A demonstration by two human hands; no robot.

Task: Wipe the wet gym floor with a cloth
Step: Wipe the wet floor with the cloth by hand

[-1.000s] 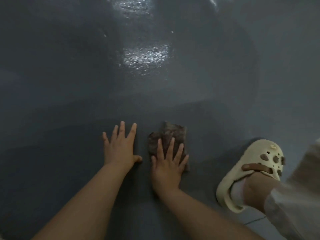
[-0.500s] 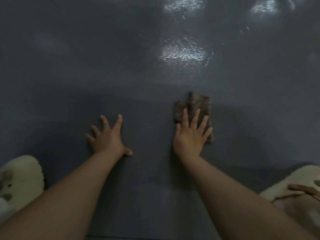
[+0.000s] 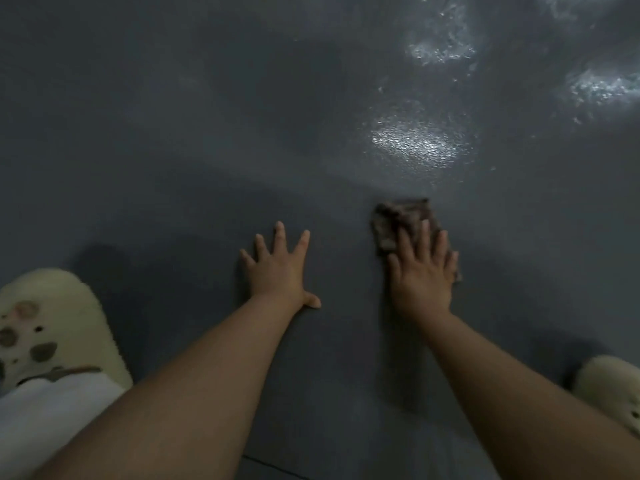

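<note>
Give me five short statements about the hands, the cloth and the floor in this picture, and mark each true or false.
1. The right hand presses flat on the cloth. True.
2. The left hand holds a second cloth. False: it rests bare on the floor.
3. Shiny wet patches lie beyond the cloth. True.
4. The cloth is white. False: it is dark brownish.
5. Both feet are bare. False: pale clogs show.

cloth [image 3: 401, 220] under right hand [image 3: 422, 282], left hand [image 3: 280, 271] beside
</note>
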